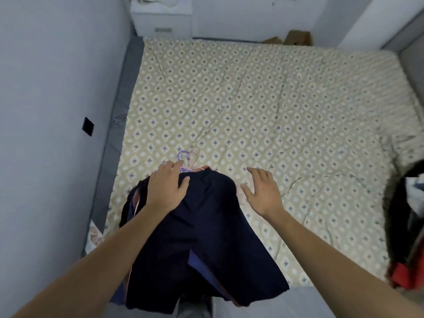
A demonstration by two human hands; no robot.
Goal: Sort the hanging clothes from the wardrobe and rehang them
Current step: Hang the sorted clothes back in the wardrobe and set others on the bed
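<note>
A stack of clothes on hangers lies at the near edge of the bed [275, 106], topped by a dark navy garment [206, 237] that drapes over the bed's front edge. Purple and pink hanger hooks [184, 158] stick out at the far end of the stack. My left hand [166, 187] rests flat on the top of the navy garment, fingers reaching toward the hooks. To the right of the stack, my right hand [263, 191] hovers open just above the patterned sheet, holding nothing. Pink and blue garments show at the stack's edges.
A grey wall with a black switch plate [87, 126] runs along the left. A white bedside cabinet [161, 17] and cardboard boxes [296, 37] stand beyond the bed's far end. Dark and red bags or clothes [406, 249] sit at the right edge.
</note>
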